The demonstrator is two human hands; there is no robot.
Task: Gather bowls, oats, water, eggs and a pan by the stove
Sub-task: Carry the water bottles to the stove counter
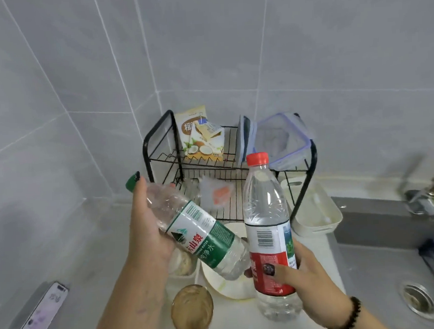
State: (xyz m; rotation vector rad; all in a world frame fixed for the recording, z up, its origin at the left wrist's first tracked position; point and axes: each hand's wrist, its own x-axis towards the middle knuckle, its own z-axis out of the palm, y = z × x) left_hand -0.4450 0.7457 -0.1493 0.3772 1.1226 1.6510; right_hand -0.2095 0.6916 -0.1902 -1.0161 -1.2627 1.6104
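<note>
Right hand point(302, 268): red-label bottle point(268, 227) gripped upright by curled fingers, at 5 o'clock.
Left hand point(148, 225): green-label bottle point(196, 228) gripped tilted, at 8 o'clock.

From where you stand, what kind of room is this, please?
Most likely a home kitchen. A sink with a drain is set into the counter, a black wire dish rack stands against the tiled wall, and each hand holds a water bottle.

Two water bottles — a green-capped bottle point(199, 237) and a red-capped bottle point(268, 234). One wire rack point(159, 132), one coconut packet point(202, 137), one clear container point(282, 139), one phone point(36, 317) — perhaps one pale bowl point(226, 283), mostly hidden.
</note>
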